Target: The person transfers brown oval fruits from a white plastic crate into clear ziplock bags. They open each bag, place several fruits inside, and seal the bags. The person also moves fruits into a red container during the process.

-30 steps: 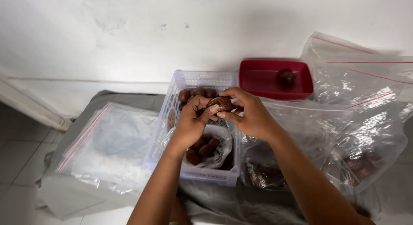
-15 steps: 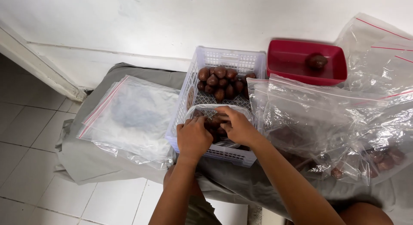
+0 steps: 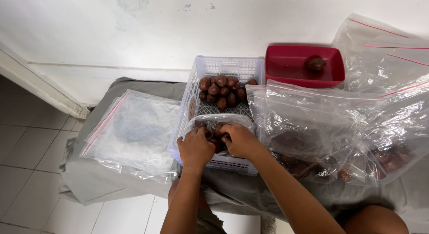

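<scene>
My left hand [image 3: 195, 149] and right hand [image 3: 240, 140] sit side by side in the near end of the white basket [image 3: 196, 84]; both are clamped on a clear bag [image 3: 219, 120] holding brown scaly fruit; loose fruit [image 3: 222, 90] fills the basket's far end; stack of empty zip bags [image 3: 134, 129] lies left; filled bags [image 3: 321, 140] right; red tray [image 3: 286, 66] with one fruit beyond

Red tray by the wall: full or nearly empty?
Nearly empty. The red tray holds a single brown fruit near its far right corner; the rest of its floor is bare.
</scene>
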